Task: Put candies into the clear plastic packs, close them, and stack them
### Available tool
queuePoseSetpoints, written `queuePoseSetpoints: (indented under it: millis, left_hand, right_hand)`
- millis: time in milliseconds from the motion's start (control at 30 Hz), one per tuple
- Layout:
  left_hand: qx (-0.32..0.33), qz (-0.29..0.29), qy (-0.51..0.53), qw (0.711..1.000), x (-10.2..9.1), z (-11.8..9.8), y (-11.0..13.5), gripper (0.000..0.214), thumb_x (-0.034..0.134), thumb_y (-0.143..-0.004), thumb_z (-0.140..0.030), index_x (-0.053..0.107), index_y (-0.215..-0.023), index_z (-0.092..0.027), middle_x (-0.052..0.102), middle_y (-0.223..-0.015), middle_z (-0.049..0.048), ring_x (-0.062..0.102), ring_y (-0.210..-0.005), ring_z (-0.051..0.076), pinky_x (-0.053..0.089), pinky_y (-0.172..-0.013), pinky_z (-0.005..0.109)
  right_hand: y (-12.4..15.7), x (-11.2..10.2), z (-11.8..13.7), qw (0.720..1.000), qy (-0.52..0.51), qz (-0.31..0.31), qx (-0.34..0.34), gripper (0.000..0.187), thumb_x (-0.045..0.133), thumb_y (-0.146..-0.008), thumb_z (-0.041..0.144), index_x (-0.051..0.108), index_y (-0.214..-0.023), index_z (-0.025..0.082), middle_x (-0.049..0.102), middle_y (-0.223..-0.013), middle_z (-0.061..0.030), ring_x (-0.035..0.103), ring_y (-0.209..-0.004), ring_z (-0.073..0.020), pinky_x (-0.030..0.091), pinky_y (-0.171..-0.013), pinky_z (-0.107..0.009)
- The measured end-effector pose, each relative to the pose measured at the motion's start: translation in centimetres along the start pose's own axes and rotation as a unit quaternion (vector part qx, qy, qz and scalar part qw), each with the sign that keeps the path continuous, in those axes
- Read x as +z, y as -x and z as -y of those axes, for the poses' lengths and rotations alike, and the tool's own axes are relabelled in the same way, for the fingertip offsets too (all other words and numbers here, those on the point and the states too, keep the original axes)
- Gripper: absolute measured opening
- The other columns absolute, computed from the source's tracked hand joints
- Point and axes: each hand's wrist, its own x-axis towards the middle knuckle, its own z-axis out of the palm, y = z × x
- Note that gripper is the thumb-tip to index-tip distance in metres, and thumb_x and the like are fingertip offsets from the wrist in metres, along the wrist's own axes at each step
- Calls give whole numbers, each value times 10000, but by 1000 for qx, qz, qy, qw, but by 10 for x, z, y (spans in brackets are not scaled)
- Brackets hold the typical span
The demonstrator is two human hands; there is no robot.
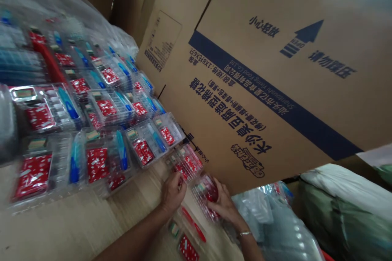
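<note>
My right hand (226,206) grips the side of a clear plastic tray (202,202), which holds dark red contents and a small greenish piece. My left hand (174,192) is closed in a pinch beside another clear tray (191,157) with red packets in it. What those fingers hold, if anything, is hidden. Just in front of my wrists lie a red pen-shaped piece (193,224), a small green-edged block (173,229) and a red packet with white specks (188,248).
Stacked clear trays (105,108) with red packets and blue pen-shaped pieces fill the left of the wooden table (134,195). A big printed cardboard box (245,89) stands close behind my hands. At the lower right are clear plastic trays (275,220) and a green-and-white sack (346,208).
</note>
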Motion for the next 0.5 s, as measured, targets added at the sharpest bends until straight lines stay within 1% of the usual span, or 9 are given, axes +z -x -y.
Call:
queuePoseSetpoints:
  millis: [100, 167, 200, 233, 300, 367, 433, 467, 500]
  left_hand:
    - [-22, -6, 18, 1000, 1, 0, -1, 78, 430, -772, -181, 489, -731, -209, 563, -657, -25, 557, -624, 127, 407, -591, 221]
    - [-34, -13, 38, 999, 1, 0, -2, 80, 428, -771, -182, 496, -739, -210, 562, -657, -30, 559, -624, 123, 409, -594, 215]
    - [-37, -16, 46, 998, 1, 0, -2, 84, 426, -772, -183, 499, -741, -209, 562, -655, -31, 558, -622, 122, 409, -596, 214]
    - [-39, -20, 52, 998, 1, 1, -3, 85, 425, -774, -186, 502, -745, -209, 562, -654, -32, 557, -620, 121, 410, -599, 214]
    - [-45, -27, 58, 997, 1, 1, -3, 88, 423, -778, -195, 508, -760, -206, 562, -649, -33, 554, -614, 123, 410, -600, 218]
    - [-49, -30, 56, 997, 1, 2, -4, 88, 430, -776, -203, 517, -776, -204, 559, -645, -33, 549, -608, 127, 406, -595, 222]
    - [-52, -31, 52, 997, 1, 3, -3, 83, 441, -771, -208, 524, -777, -203, 554, -641, -34, 543, -603, 128, 401, -591, 223]
    - [-53, -31, 51, 997, 1, 4, -3, 80, 445, -770, -209, 525, -772, -203, 552, -640, -35, 542, -602, 127, 401, -590, 222]
    - [-54, -30, 50, 997, 1, 4, -3, 77, 447, -769, -208, 524, -766, -204, 551, -640, -36, 542, -604, 125, 401, -590, 220]
  right_hand:
    - [13, -13, 12, 1000, 1, -11, -8, 838, 689, -617, 368, 382, -1370, 165, 513, -1161, -114, 488, -1129, -298, 388, -976, -444]
    - [31, -17, 27, 999, 11, -18, -43, 848, 684, -632, 364, 349, -1391, 189, 501, -1176, -112, 478, -1131, -302, 386, -977, -451]
    - [43, -16, 34, 998, 13, -16, -62, 857, 685, -637, 361, 331, -1402, 208, 494, -1199, -113, 470, -1141, -307, 387, -978, -455]
    - [56, -12, 41, 997, 14, -6, -79, 868, 688, -639, 362, 315, -1411, 227, 479, -1239, -117, 454, -1165, -315, 385, -983, -459]
    - [85, 5, 50, 995, 14, 29, -97, 911, 717, -612, 374, 310, -1416, 247, 444, -1315, -127, 420, -1214, -341, 381, -996, -470]
    - [110, 24, 55, 992, 11, 84, -98, 995, 774, -524, 375, 336, -1407, 241, 448, -1325, -140, 421, -1218, -373, 389, -993, -488]
    - [124, 37, 55, 986, 5, 134, -97, 1060, 811, -452, 376, 355, -1397, 229, 462, -1316, -152, 432, -1210, -395, 397, -984, -508]
    - [125, 38, 54, 985, 1, 142, -99, 1053, 808, -465, 395, 350, -1399, 229, 457, -1324, -154, 423, -1221, -396, 389, -991, -517]
    - [122, 37, 52, 986, -2, 134, -102, 1002, 786, -523, 423, 342, -1401, 233, 442, -1345, -151, 402, -1246, -385, 372, -1007, -519]
